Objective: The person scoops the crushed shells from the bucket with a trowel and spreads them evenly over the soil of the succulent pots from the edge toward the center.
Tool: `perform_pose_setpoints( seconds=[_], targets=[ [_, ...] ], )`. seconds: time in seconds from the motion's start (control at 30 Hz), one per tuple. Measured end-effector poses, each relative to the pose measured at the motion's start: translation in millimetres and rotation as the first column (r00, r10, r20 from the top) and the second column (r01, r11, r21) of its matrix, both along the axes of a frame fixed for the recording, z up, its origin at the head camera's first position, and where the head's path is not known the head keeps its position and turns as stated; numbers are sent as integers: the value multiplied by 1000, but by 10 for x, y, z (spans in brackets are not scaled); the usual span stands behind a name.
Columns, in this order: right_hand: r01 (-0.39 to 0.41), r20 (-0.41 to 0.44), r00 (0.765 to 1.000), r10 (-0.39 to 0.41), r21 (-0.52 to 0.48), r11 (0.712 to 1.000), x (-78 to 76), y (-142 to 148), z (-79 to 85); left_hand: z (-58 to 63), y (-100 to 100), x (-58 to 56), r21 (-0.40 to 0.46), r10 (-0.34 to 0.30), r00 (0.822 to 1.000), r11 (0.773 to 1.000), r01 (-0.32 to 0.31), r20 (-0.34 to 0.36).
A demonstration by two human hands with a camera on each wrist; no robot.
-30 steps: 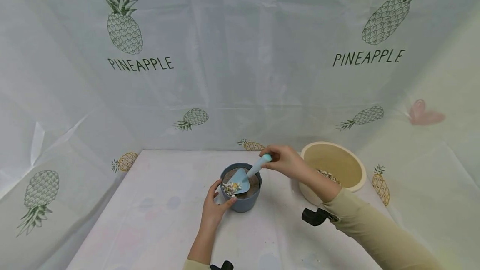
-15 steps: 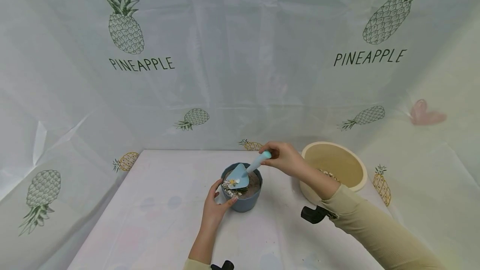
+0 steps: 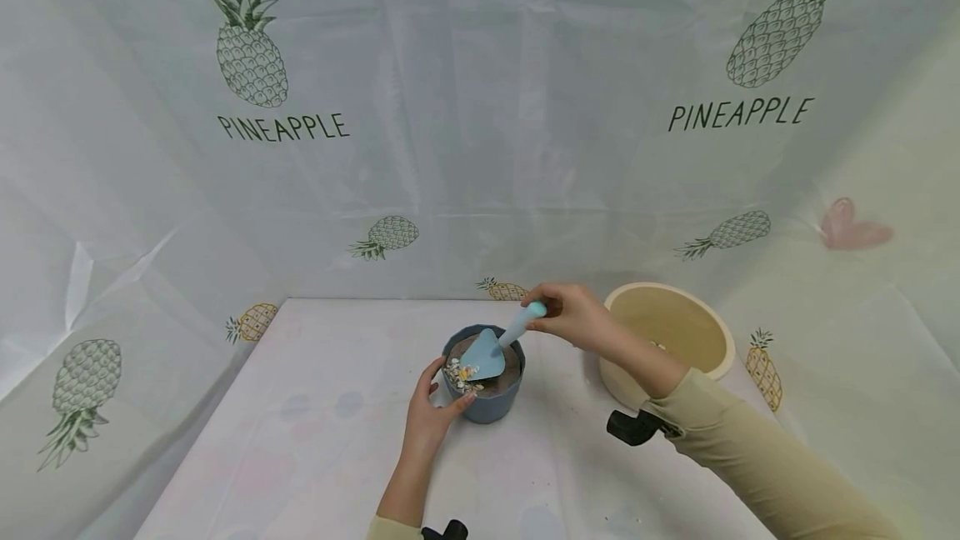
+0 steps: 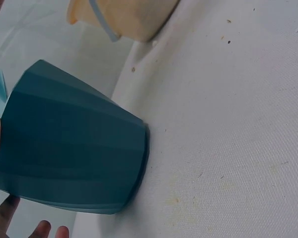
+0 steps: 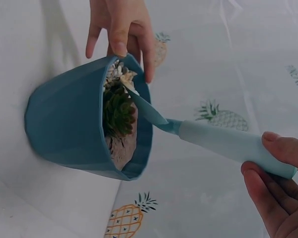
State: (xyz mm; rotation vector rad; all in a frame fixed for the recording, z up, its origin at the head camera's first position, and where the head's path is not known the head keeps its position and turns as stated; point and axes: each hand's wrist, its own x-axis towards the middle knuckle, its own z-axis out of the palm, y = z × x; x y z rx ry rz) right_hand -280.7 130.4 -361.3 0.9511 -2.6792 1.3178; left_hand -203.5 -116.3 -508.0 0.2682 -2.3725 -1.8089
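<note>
A blue flower pot (image 3: 487, 409) stands on the table, holding soil, a green succulent (image 5: 118, 112) and a patch of small pale pebbles (image 5: 120, 73). My left hand (image 3: 429, 422) holds the pot's near left rim, thumb on one side and fingers round the other. Between thumb and fingers of my right hand (image 3: 573, 319) is the handle end of a light blue trowel (image 3: 483, 355). The trowel's blade slants down over the pot, its tip at the pebbles. In the head view the blade hides the succulent.
A cream bucket (image 3: 626, 382) stands right of the pot, behind my right forearm, with some pebbles (image 3: 658, 346) showing inside. Bits of grit lie on the white table cover (image 3: 337, 457). A pineapple-print sheet (image 3: 480, 148) hangs behind the table.
The trowel blade has tilted and shifted slightly over the pot, and pebbles have slid from it onto the pot's left side. My left hand stays on the rim.
</note>
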Motion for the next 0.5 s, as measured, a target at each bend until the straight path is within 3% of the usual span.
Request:
perform_pose_setpoints(
  seconds=[0.5],
  targets=[
    [6, -33, 999, -7, -18, 1000, 33, 16, 19, -19, -2, -21, -26, -1, 1000, 1000, 2, 13]
  ],
)
